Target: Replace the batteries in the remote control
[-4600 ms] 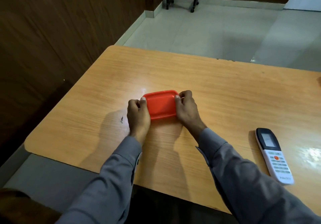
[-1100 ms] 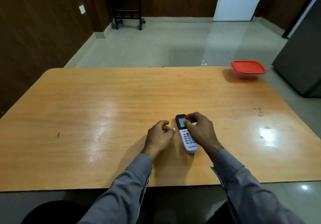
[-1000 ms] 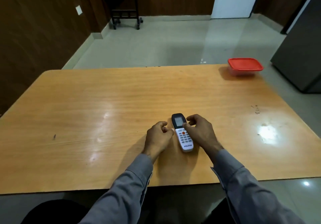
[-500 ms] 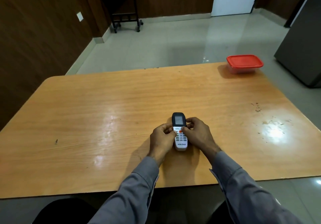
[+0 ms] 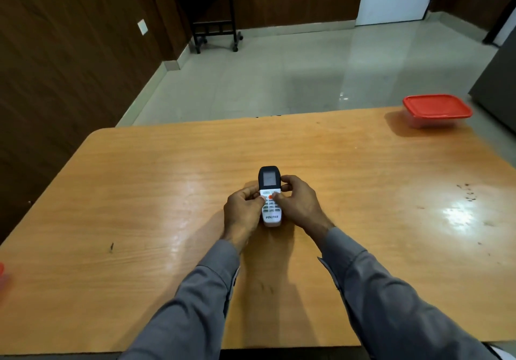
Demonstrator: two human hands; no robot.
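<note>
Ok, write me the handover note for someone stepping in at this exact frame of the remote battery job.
Left hand and right hand both grip the remote control from its sides, thumbs on the keypad. It is face up, at mid-table. A container with a red lid, shut, sits at the far right corner.
Done: remote in hand.
Left: turn it over, open the battery cover, swap the batteries, close it. No batteries are visible.

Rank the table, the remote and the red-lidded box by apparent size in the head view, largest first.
1. table, by far.
2 and 3. box and remote, held in both hands: they look alike, and the box sits farther from the camera, so I won't rank them.
</note>
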